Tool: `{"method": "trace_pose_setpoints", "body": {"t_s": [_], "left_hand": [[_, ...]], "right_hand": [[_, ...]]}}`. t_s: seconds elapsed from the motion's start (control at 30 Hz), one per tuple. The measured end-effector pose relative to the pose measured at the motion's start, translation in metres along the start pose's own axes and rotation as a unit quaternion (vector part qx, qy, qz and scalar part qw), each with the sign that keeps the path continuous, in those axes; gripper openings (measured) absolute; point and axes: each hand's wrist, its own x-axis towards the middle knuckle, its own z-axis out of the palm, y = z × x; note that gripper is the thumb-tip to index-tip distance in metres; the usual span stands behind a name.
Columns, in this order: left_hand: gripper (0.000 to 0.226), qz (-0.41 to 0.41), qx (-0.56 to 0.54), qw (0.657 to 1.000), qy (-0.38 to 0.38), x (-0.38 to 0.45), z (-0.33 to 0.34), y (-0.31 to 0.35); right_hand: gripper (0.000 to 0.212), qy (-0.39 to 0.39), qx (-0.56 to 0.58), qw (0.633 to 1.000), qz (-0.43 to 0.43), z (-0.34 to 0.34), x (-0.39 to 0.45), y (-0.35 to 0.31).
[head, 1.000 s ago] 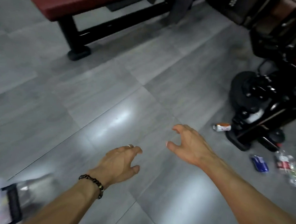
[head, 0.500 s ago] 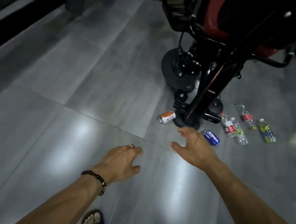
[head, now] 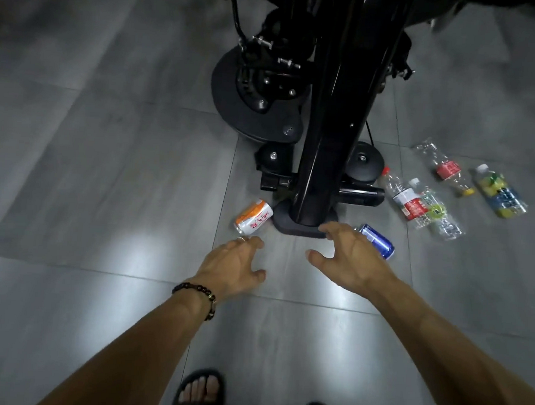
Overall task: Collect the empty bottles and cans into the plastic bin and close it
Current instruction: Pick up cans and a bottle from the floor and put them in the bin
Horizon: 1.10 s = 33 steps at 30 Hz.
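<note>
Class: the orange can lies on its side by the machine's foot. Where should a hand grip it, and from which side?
Grip the orange can across its round middle, from above, fingers down either long side. The machine's foot stands at its far end; the left hand hovers nearest.

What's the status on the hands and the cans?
Both hands open, empty: left hand, right hand. Orange can and blue can on the floor, ungrasped. Black machine base stands between them.
</note>
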Motion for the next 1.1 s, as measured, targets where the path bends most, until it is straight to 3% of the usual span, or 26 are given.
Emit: {"method": "trace_pose_setpoints", "body": {"t_s": [0.27, 0.5, 0.6, 0.73, 0.83, 1.1], "left_hand": [[0.072, 0.007, 0.060, 0.988, 0.140, 0.170, 0.071, -0.080], [0.080, 0.007, 0.031, 0.993, 0.111, 0.216, 0.100, -0.114], [0.079, 0.040, 0.048, 0.991, 0.117, 0.189, 0.096, -0.099], [0.085, 0.150, 0.083, 0.984, 0.044, 0.162, 0.103, -0.044], [0.085, 0.190, 0.097, 0.977, 0.022, 0.175, 0.128, 0.006], [0.083, 0.238, 0.099, 0.966, 0.003, 0.218, 0.164, 0.056]], "right_hand": [[0.064, 0.049, -0.032, 0.997, -0.055, 0.094, 0.150, 0.048], [0.062, 0.064, -0.062, 0.994, -0.064, 0.120, 0.179, 0.084], [0.064, 0.061, -0.057, 0.996, -0.044, 0.118, 0.168, 0.103], [0.063, 0.067, -0.017, 0.997, 0.022, 0.114, 0.150, 0.153], [0.061, 0.088, 0.019, 0.992, 0.085, 0.109, 0.144, 0.200], [0.100, 0.095, -0.023, 0.985, 0.146, 0.110, 0.176, 0.276]]}}
